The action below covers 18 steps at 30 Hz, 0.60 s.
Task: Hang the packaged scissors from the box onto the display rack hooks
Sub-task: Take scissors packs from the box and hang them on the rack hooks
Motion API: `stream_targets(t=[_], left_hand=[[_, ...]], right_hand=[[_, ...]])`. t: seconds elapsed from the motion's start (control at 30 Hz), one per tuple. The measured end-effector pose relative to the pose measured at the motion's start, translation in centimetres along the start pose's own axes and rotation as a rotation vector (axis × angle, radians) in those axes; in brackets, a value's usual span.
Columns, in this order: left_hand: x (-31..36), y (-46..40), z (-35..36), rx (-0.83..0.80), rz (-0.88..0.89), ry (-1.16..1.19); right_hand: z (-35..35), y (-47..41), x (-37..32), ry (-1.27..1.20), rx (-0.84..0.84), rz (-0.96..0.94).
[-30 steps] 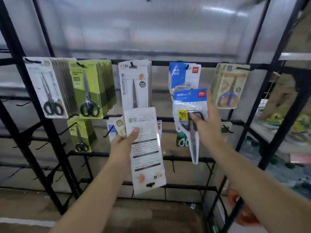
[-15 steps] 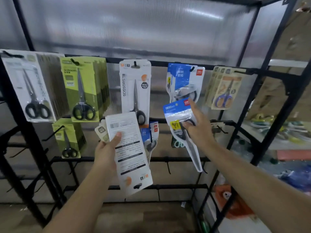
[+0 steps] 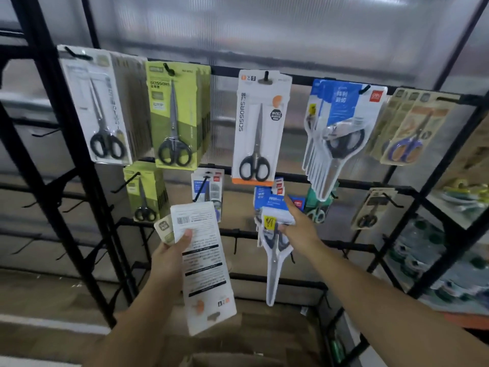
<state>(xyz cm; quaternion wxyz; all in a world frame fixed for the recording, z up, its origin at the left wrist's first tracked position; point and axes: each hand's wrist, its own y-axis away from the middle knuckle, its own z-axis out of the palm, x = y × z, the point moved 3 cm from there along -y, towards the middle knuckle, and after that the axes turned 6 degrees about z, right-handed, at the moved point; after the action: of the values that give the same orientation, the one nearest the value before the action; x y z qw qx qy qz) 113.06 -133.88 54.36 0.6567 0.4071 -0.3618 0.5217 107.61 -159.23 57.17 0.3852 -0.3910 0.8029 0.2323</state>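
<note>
My left hand [image 3: 170,254] grips a stack of scissor packs, the front one a white card [image 3: 205,271] turned back side out and upside down, with a beige pack [image 3: 165,230] behind it. My right hand [image 3: 297,229] holds a blue-topped clear scissors pack [image 3: 274,250] by its upper part, blade pointing down, in front of the second-row bar of the black display rack [image 3: 344,182]. Similar small blue packs [image 3: 267,193] hang just behind it. Whether its hole is on a hook is hidden by my hand.
The top row holds hanging packs: white [image 3: 98,107], green [image 3: 174,117], white with orange [image 3: 260,128], large blue [image 3: 341,128], beige [image 3: 412,128]. Lower hooks carry small green [image 3: 144,194] and blue [image 3: 207,188] packs. The cardboard box [image 3: 238,350] sits below.
My right hand has carried the blue pack down from the top row to the second-row hooks. My left hand has kept its stack roughly in place; the camera shifted.
</note>
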Motion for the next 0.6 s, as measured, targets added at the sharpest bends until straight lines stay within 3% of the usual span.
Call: stream_targets(t=[0.13, 0.47, 0.6], left_hand=[[-0.6, -0.4, 0.3, 0.011, -0.048, 0.011], [-2.1, -0.5, 0.7, -0.047, -0.105, 0.047], [-2.1, -0.3, 1.1, -0.071, -0.119, 0.071]], right_hand=[[1.0, -0.8, 1.2, 0.032, -0.065, 0.094], [2.2, -2.7, 2.0, 0.183, -0.082, 0.114], [2.3, -4.4, 1.1, 0.212, -0.173, 0.160]])
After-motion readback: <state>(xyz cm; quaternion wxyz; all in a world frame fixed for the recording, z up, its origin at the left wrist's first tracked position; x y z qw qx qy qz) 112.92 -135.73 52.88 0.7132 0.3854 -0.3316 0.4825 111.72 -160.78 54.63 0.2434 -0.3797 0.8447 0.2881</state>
